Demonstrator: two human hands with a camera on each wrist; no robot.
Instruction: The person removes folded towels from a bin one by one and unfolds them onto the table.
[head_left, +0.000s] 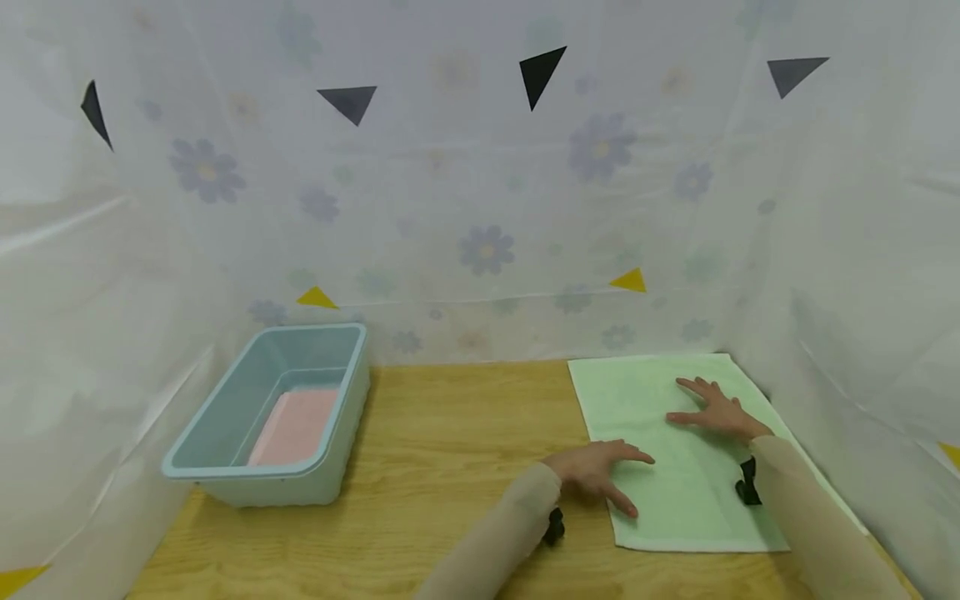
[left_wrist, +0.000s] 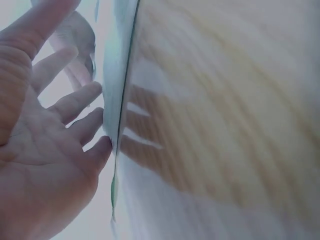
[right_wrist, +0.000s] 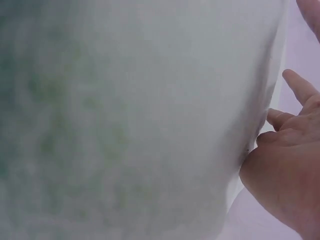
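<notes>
My flat pale-green terry towel (head_left: 675, 450) lies at the right end of the light wooden tabletop (head_left: 450, 442), bare wood stretching left to the pale-blue rectangular plastic tub (head_left: 225, 433). My left hand (head_left: 596, 471) presses its near-left edge, fingers spread; my right hand (head_left: 716, 410) rests flat, fingers straight, mid-towel.

- Right wrist view: the green towel (right_wrist: 125, 120) is a soft blur with no weave showing; the right hand (right_wrist: 285, 170) is cut by the right edge.
- Left wrist view: the desk (left_wrist: 225, 115) grain is smeared; the left hand (left_wrist: 45, 150) runs off the left edge.
- Head view: both forearms leave the bottom edge.
</notes>
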